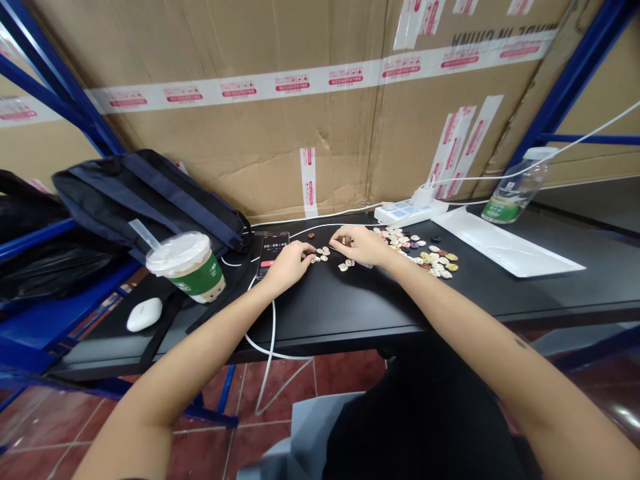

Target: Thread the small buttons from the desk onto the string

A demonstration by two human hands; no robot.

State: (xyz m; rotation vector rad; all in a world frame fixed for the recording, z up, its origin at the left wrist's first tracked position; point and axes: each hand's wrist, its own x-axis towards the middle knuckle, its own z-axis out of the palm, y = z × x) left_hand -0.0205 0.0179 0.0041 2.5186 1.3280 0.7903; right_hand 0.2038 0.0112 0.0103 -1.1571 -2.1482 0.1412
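Observation:
Small flat oval button-like pieces (325,252), mostly cream, form a little cluster on the black table. My left hand (293,265) is at the left side of this cluster, its thumb and fingers pinched together at a cream piece; whether it is lifted, I cannot tell. Just right of the cluster, my right hand (363,245) has its fingers curled down over the tabletop, with a few pieces partly hidden beneath. Beyond the right wrist spreads a larger pile of pieces (440,260), cream, yellow, brown and dark. A lone brown piece (311,235) lies behind the cluster.
A phone (273,252) showing a timer lies by my left hand. Further left are a lidded drink cup (193,267), a white earbud case (145,314) and a backpack (150,193). A power strip (405,212), white sheet (505,243) and bottle (517,187) stand right. Cables cross the table.

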